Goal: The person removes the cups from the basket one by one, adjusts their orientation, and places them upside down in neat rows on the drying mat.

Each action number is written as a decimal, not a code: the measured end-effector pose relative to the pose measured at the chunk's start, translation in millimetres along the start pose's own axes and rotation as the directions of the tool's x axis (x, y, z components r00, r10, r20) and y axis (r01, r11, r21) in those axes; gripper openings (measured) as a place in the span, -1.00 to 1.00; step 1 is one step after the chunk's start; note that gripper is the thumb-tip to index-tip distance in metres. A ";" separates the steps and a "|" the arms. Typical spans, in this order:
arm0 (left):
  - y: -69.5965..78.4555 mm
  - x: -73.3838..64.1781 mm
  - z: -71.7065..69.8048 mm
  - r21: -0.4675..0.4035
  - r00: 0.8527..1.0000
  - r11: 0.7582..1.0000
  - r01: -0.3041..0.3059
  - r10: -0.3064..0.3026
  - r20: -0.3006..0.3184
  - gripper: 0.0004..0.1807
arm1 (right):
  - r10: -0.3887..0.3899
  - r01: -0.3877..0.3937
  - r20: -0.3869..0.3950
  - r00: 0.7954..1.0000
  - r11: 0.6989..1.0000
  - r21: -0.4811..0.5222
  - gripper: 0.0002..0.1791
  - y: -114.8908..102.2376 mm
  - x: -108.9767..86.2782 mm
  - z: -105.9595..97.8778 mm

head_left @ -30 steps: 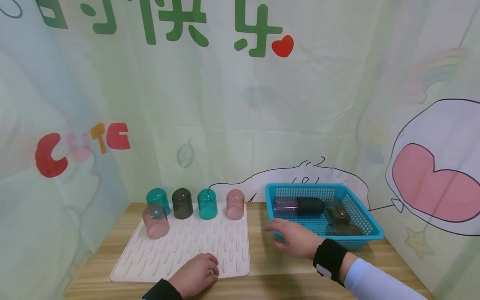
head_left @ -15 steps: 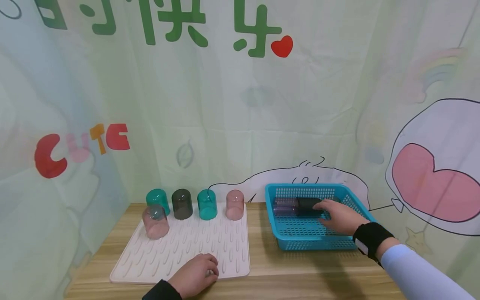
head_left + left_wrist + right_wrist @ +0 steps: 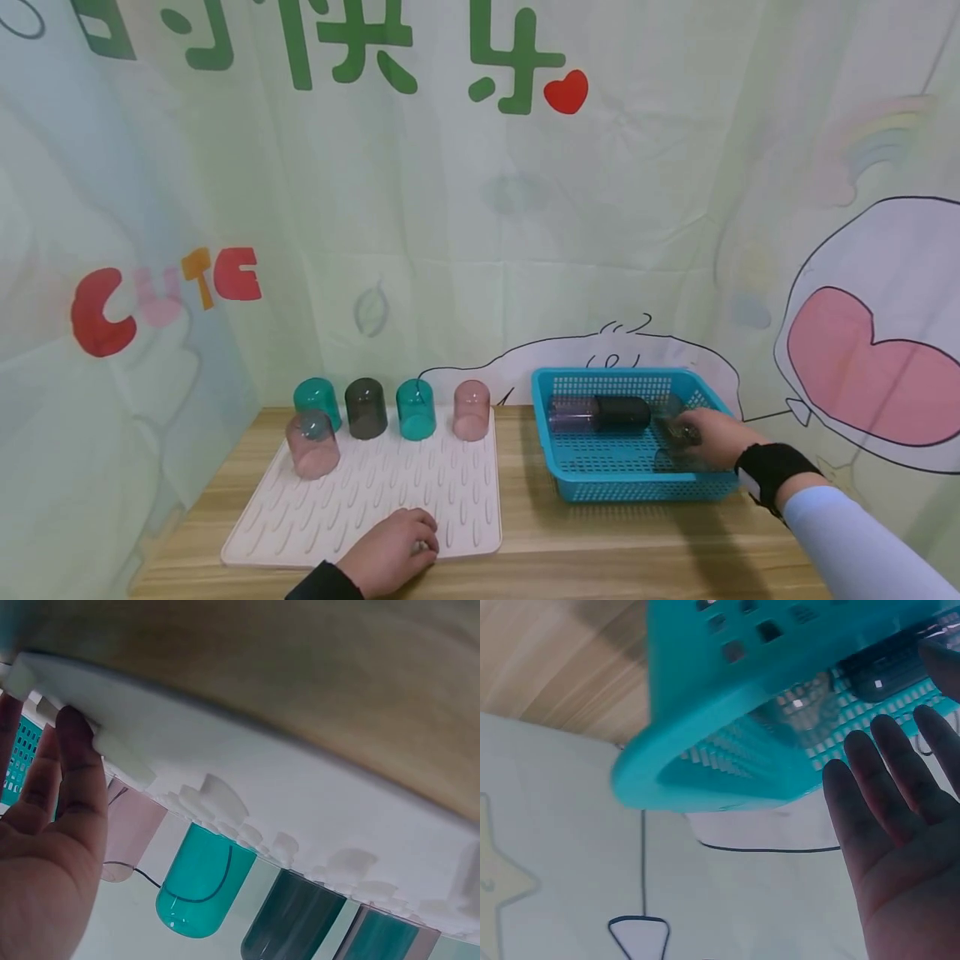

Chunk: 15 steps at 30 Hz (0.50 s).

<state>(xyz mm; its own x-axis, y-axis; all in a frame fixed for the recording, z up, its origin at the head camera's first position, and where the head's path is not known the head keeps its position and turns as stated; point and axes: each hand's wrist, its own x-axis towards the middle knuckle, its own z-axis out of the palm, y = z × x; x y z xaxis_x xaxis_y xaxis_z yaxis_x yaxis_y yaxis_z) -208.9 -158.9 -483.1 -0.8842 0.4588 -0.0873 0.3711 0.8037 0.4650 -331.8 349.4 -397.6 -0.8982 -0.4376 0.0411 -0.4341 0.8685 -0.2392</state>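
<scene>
My left hand [image 3: 395, 548] rests at the front edge of a pale ridged drying mat [image 3: 472, 533]; the left wrist view shows its fingers [image 3: 81, 776] against that edge. Upside down on the mat stand tumblers: a teal one [image 3: 316, 400], a dark grey one [image 3: 365, 408], another teal one [image 3: 416, 410], a pink one [image 3: 471, 410], and a pink one [image 3: 312, 446] nearer the front. My right hand [image 3: 716, 437] reaches into the blue basket [image 3: 637, 490], fingers extended beside a clear greyish tumbler [image 3: 667, 408]. That hand partly hides it.
Inside the basket, a purple-tinted tumbler [image 3: 573, 415] and a black one [image 3: 622, 414] lie end to end. Another clear tumbler [image 3: 667, 461] lies near the basket's front wall. Wooden tabletop [image 3: 525, 500] runs between mat and basket. A printed curtain [image 3: 600, 208] hangs behind.
From in front of the basket, my right hand has moved up and right, over the basket, then down into its right side. My left hand and the mat's tumblers have not moved.
</scene>
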 end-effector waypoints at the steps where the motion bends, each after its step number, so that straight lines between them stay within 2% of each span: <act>1: 0.0 0.0 0.3 -0.001 1.000 1.000 0.004 -0.004 0.001 -0.94 | 0.008 -0.008 0.007 1.000 1.000 -0.003 -0.55 4.5 0.4 1.6; 7: 0.1 -0.5 0.5 0.000 1.000 1.000 0.012 -0.012 0.003 -0.93 | 0.083 -0.082 0.059 0.995 0.997 -0.014 -0.55 15.5 0.1 3.6; 12: 0.2 -1.0 0.3 0.014 1.000 1.000 0.001 -0.001 0.002 -0.93 | 0.143 -0.142 0.101 0.985 0.990 -0.012 -0.48 14.1 -2.1 2.0; 15: 0.7 -1.3 -0.1 0.015 1.000 1.000 -0.002 0.002 -0.002 -0.93 | 0.152 -0.150 0.125 0.981 0.988 -0.024 -0.46 11.4 -3.6 0.6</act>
<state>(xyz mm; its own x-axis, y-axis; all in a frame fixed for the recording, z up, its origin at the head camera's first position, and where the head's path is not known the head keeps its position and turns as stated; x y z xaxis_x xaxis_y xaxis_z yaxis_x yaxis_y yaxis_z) -207.4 -158.9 -482.6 -0.8840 0.4598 -0.0847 0.3771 0.8084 0.4520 -333.5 360.7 -401.0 -0.9379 -0.3264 -0.1172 -0.2960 0.9296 -0.2196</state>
